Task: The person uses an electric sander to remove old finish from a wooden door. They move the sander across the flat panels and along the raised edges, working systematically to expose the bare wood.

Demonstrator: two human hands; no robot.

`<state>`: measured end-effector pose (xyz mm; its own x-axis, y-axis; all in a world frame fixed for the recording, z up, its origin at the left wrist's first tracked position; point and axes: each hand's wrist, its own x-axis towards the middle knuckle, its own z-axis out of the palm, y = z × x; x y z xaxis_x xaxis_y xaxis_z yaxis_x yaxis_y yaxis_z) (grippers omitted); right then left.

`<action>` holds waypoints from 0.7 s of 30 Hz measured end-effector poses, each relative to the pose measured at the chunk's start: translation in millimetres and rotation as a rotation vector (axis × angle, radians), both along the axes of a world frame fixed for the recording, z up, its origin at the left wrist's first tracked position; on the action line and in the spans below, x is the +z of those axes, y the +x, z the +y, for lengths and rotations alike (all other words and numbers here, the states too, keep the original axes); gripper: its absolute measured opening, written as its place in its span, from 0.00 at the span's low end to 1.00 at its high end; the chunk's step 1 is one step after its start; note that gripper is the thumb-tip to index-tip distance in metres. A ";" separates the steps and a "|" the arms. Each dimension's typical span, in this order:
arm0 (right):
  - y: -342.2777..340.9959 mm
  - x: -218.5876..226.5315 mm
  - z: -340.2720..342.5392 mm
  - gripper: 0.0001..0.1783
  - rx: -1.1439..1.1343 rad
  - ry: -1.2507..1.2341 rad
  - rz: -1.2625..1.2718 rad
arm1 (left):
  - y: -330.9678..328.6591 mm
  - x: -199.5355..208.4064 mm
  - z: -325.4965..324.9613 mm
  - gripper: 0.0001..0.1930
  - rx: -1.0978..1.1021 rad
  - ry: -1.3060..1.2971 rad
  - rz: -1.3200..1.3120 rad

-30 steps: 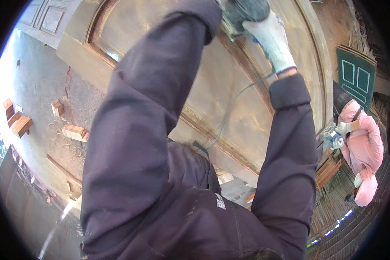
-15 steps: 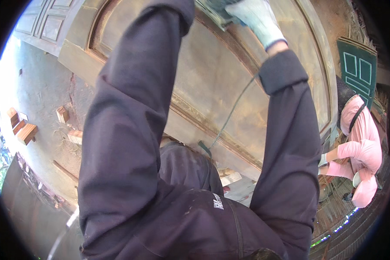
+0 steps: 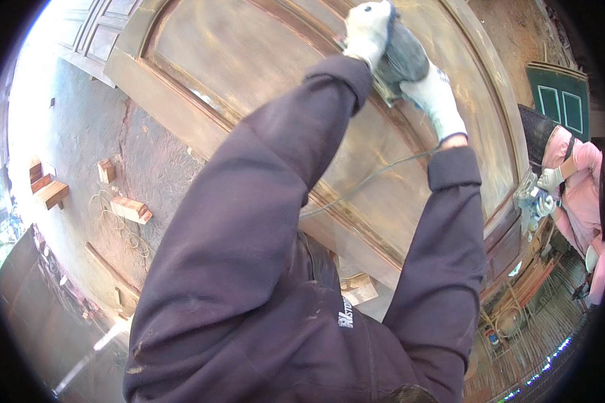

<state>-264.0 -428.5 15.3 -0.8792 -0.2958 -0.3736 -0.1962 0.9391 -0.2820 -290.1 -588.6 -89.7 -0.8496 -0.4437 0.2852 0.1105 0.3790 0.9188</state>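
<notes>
Both my hands, in white work gloves, are on a dark electric sander [image 3: 403, 57] at the top of the view. My left hand [image 3: 368, 30] is closed over its far end, and my right hand [image 3: 438, 101] wraps round its near end. The sander's flat base sits on the raised moulding of a large panelled wooden door [image 3: 208, 50], which lies below my arms. Brown, dusty patches show across its panels. From near my right wrist a thin power cord [image 3: 370, 176] trails over the door toward my body.
At right, a co-worker in pink [image 3: 581, 178] holds a bluish tool [image 3: 536, 201] with a gloved hand, beside a green door [image 3: 561, 101]. Wood blocks [image 3: 131, 209] and a long stick [image 3: 111, 270] lie on the floor at left. Another panelled door [image 3: 104, 37] is at upper left.
The sander and my right hand have come down and right, closer to me. My left hand, out of sight before, now shows on the sander. The co-worker's posture has changed.
</notes>
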 end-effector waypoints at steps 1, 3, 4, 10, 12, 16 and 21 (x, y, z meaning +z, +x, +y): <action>7.9 -6.1 24.7 0.35 -0.018 -0.020 -0.034 | 10.7 6.9 28.1 0.19 0.021 -0.099 -0.052; 30.5 -3.9 71.8 0.39 -0.039 -0.033 0.025 | 37.2 30.1 80.4 0.16 -0.017 0.508 -0.162; 38.8 -3.1 98.1 0.40 -0.066 -0.052 0.010 | 49.0 39.9 106.8 0.17 -0.012 0.690 -0.145; 78.8 -17.8 208.1 0.37 -0.113 -0.107 -0.074 | 92.9 54.5 190.0 0.15 -0.132 0.769 -0.355; 78.5 -13.4 193.8 0.35 -0.111 -0.076 -0.089 | 93.8 44.5 188.2 0.14 -0.160 0.795 -0.348; 54.7 -0.8 130.8 0.32 -0.082 -0.005 -0.047 | 68.5 52.9 128.1 0.14 -0.160 0.920 -0.370; -8.4 4.4 11.6 0.33 0.039 -0.071 -0.022 | 26.5 52.5 7.2 0.13 -0.037 0.797 -0.246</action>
<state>-272.4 -417.0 19.7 -0.8582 -0.3560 -0.3699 -0.2250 0.9085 -0.3522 -263.6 -581.3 -37.1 -0.8644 -0.4049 -0.2981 -0.1290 -0.3945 0.9098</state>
